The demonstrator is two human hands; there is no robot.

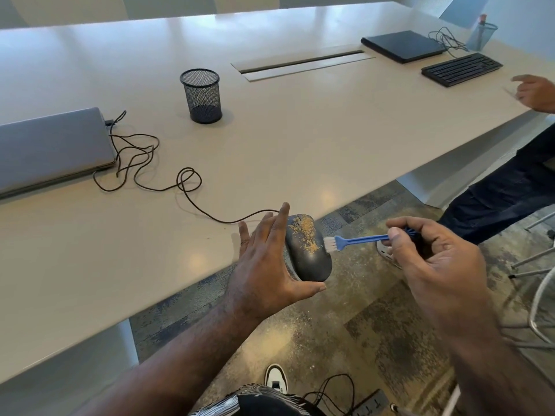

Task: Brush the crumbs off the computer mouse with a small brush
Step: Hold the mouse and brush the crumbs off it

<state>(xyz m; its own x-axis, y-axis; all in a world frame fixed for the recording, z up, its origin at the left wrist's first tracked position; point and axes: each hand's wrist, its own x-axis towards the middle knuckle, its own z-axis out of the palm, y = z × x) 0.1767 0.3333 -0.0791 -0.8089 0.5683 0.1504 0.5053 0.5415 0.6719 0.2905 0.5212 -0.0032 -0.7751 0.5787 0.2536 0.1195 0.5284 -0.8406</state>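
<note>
Pinching the small blue plastic brush (359, 239) by its handle end in our right hand (435, 259), bristles touching the crumb-dusted dark grey computer mouse (309, 250) our left hand (267, 265) cradles, light, smooth, probably slippery, so we'd keep holding its sides.

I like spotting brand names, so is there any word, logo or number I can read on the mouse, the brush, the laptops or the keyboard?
None can be read.
Mouse: crumbs only, no mark visible.
Brush: plain blue handle.
Grey laptop and black laptop: lids show no legible logo.
Keyboard: key legends too small and blurred.
</note>
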